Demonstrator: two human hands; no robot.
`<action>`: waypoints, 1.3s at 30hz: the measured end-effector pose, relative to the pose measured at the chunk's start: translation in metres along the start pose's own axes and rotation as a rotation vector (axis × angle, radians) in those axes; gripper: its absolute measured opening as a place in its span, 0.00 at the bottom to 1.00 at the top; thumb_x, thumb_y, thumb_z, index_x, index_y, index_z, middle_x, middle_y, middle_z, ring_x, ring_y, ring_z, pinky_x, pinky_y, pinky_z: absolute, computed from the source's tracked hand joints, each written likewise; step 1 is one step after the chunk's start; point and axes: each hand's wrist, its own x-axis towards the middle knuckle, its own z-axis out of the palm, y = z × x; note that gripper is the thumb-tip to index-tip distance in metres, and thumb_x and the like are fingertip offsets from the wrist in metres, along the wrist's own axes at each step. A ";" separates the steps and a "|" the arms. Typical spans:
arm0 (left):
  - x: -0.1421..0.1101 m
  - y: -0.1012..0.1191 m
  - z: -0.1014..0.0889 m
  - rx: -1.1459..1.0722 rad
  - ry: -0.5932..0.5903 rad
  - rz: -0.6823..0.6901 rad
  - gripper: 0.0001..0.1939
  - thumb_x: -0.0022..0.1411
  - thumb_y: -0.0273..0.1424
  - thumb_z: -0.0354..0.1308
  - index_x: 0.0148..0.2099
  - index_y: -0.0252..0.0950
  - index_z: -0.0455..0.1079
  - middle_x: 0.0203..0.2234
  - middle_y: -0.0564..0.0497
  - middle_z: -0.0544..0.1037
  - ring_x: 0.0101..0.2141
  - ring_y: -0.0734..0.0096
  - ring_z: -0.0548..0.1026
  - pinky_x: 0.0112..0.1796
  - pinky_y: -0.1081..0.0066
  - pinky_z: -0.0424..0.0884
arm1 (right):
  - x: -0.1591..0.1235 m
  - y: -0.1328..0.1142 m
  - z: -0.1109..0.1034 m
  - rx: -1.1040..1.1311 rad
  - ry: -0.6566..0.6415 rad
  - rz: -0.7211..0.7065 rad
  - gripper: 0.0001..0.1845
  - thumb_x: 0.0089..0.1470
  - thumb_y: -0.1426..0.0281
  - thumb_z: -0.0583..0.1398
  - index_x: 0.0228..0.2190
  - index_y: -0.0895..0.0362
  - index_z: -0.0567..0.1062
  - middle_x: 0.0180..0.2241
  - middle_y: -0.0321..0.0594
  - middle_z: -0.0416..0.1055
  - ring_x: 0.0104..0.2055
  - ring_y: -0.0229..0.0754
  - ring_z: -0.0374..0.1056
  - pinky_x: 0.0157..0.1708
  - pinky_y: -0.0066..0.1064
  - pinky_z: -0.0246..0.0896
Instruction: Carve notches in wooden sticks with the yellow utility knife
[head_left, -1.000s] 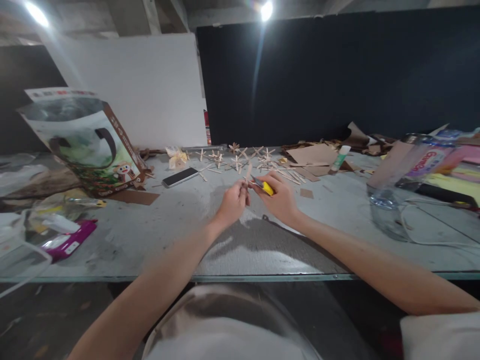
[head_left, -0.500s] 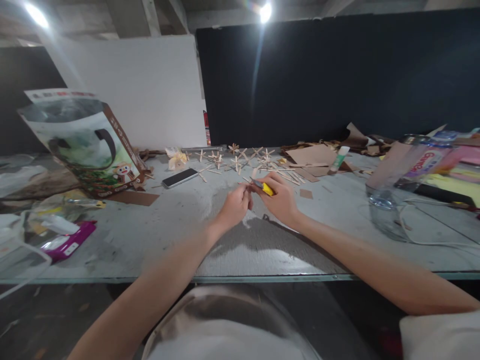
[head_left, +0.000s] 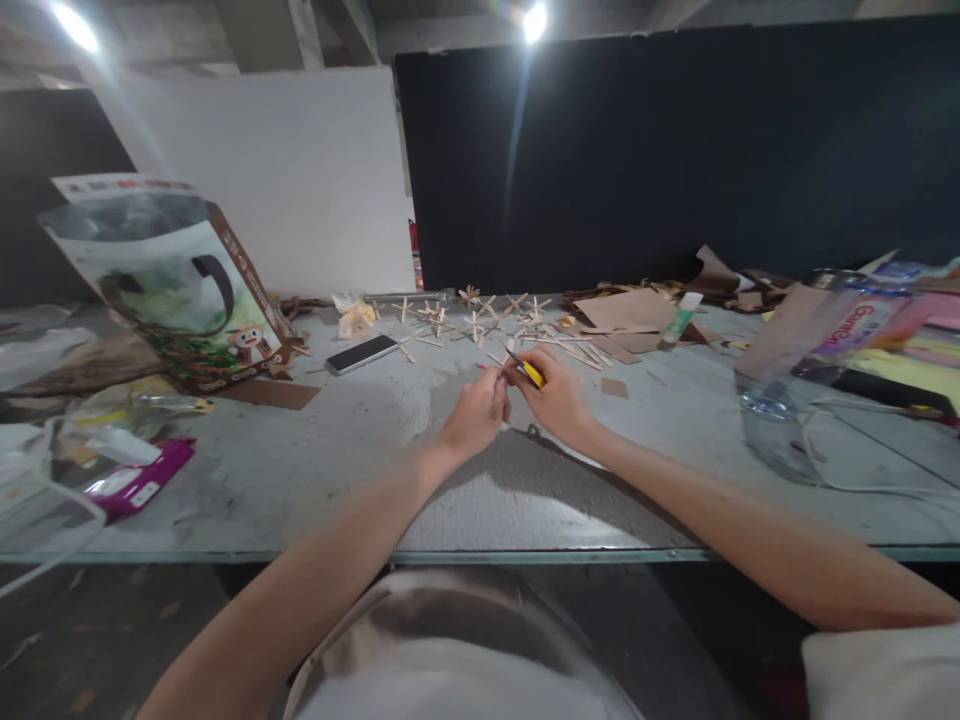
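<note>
My right hand [head_left: 553, 393] is closed around a yellow utility knife [head_left: 533, 373], its dark blade end pointing up and left. Touching it at the fingertips, my left hand [head_left: 476, 410] is pinched on a small wooden stick [head_left: 511, 346]; the fingers cover most of it. Both hands are just above the grey table [head_left: 450, 500]. Just beyond them lie several star-shaped and crossed pieces of thin wooden sticks [head_left: 474, 325], with loose sticks [head_left: 589, 350] to their right.
A phone [head_left: 361, 354] lies left of the sticks. Further left stand a large printed bag [head_left: 180, 290] and a purple tissue pack [head_left: 146, 480]. Rightward are cardboard sheets [head_left: 626, 310], a glue stick [head_left: 682, 318] and a clear plastic bottle [head_left: 780, 430].
The stick stood up between my fingers one second ago; now only a short end shows. The knife has turned slightly, its blade end tipping upward. Both hands stay in nearly the same place.
</note>
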 end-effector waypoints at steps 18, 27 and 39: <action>-0.001 -0.006 0.007 -0.056 0.016 -0.062 0.12 0.76 0.35 0.47 0.38 0.40 0.65 0.18 0.57 0.72 0.21 0.71 0.71 0.30 0.71 0.64 | -0.002 0.009 0.006 -0.069 -0.045 -0.029 0.12 0.67 0.60 0.54 0.37 0.53 0.73 0.39 0.46 0.72 0.40 0.51 0.70 0.42 0.42 0.67; 0.004 -0.001 0.007 -0.209 0.119 -0.191 0.16 0.77 0.41 0.44 0.40 0.40 0.65 0.18 0.58 0.71 0.18 0.75 0.66 0.27 0.73 0.62 | -0.006 0.005 0.009 -0.048 -0.076 -0.021 0.12 0.68 0.59 0.55 0.37 0.52 0.73 0.37 0.44 0.71 0.38 0.49 0.70 0.40 0.39 0.67; 0.005 -0.003 0.005 -0.211 0.150 -0.157 0.15 0.76 0.44 0.46 0.48 0.39 0.66 0.18 0.59 0.69 0.19 0.74 0.66 0.25 0.73 0.59 | -0.001 -0.003 -0.004 0.026 0.001 0.126 0.19 0.65 0.52 0.56 0.34 0.52 0.76 0.35 0.44 0.76 0.37 0.49 0.71 0.40 0.39 0.66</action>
